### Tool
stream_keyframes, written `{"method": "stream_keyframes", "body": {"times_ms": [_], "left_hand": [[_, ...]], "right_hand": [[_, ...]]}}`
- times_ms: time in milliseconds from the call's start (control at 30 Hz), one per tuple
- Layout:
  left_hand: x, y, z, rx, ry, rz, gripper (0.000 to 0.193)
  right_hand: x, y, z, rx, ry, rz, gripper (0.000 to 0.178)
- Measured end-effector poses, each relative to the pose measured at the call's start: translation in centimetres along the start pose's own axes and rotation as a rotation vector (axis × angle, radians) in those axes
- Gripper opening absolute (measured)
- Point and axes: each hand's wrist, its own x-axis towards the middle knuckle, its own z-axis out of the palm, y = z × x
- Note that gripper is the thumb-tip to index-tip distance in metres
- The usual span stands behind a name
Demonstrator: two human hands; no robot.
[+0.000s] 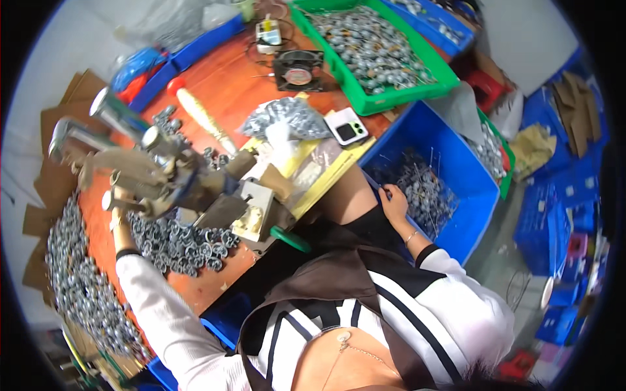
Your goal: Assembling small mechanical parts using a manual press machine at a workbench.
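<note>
At the left, my left hand (120,201) reaches up beside a metal bench press (189,186); the machine's parts hide its fingers. Close to that wrist, a heap of small grey metal parts (176,244) lies on the orange-red tabletop (208,287). My right hand (394,205) is at the near-left rim of a large blue bin (466,208), its fingers bent over the edge. Inside the bin is a pile of grey parts with thin wire-like stems (424,195). A green handle or knob (290,239) sticks out low on the machine toward me.
A green tray (365,104) of grey parts stands at the back. On the table are a small fan (298,70), a bag of metal pieces (287,118), a white device (346,126) and a red-tipped stick (199,116). Another heap of parts (88,280) lines the left edge.
</note>
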Motion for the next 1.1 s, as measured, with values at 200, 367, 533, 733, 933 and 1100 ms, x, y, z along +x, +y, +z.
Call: {"method": "stream_keyframes", "body": {"times_ms": [200,367,533,733,933,1100], "left_hand": [[-3.8,-4.1,-1.6,0.341,-0.044,-0.043,0.034],[-4.9,1.1,1.7,0.441,0.091,0.061,0.032],[-6.9,9.0,5.2,0.054,0.229,-0.041,0.041],[-12.6,7.8,9.0,0.462,0.432,0.162,0.043],[-15.0,11.7,11.1,0.499,0.409,0.030,0.014],[-13.4,14.4,10.5,0.335,0.631,0.035,0.024]], "right_hand": [[10.0,-5.7,-5.8,0.426,0.278,-0.160,0.011],[24.5,-11.3,-11.3,0.439,0.505,-0.435,0.016],[40.6,-6.3,-8.9,-0.223,0.188,-0.065,0.022],[48.2,-1.7,-2.5,-0.138,-0.049,0.006,0.031],[46.8,-3.7,-0.9,0.034,0.213,-0.156,0.030],[44.6,-9.2,-5.1,0.232,-0.048,-0.210,0.034]]}}
